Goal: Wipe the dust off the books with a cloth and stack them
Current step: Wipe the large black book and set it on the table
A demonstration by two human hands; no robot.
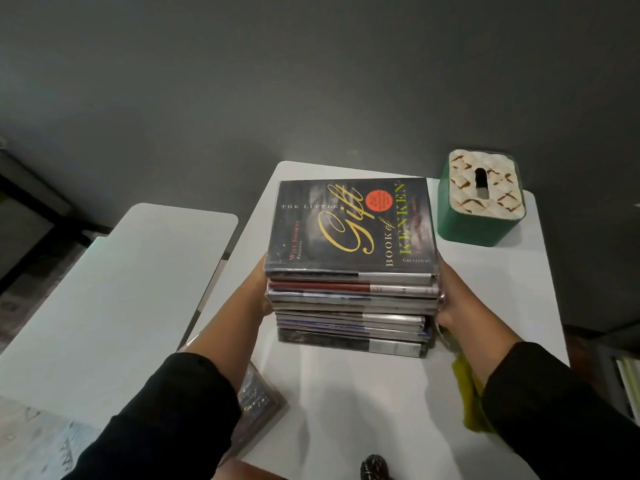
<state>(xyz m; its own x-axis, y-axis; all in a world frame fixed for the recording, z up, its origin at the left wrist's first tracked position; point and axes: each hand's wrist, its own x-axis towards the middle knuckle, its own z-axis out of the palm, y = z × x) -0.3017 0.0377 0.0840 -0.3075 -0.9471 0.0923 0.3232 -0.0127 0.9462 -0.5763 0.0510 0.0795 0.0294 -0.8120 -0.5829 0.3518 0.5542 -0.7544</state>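
A stack of books (353,306) stands on the white table (346,393), a little toward twelve o'clock from the table's middle. The top book (351,225) is dark, with "Gift" in gold script across its cover, lying flat and roughly square with the volumes beneath. The upper books overhang the lower ones slightly toward the person.

The left hand (258,289) is pressed against the stack's nine o'clock side, and the right hand (450,296) against its three o'clock side, both about the height of the upper books. The fingers of each reach behind the books and are hidden, so whether either grip is curled round the books or flat against them cannot be told. Both arms wear black sleeves.

A yellow-green cloth (467,396) lies under the right forearm, at about four o'clock from the stack; it runs up toward the right hand, though whether the hand holds it is not clear.

A green tissue box (479,199) sits at two o'clock from the stack, apart from it. Another book (258,400) lies at the table's seven o'clock edge, partly beneath the left sleeve. A second white table (114,299) stands at nine o'clock.
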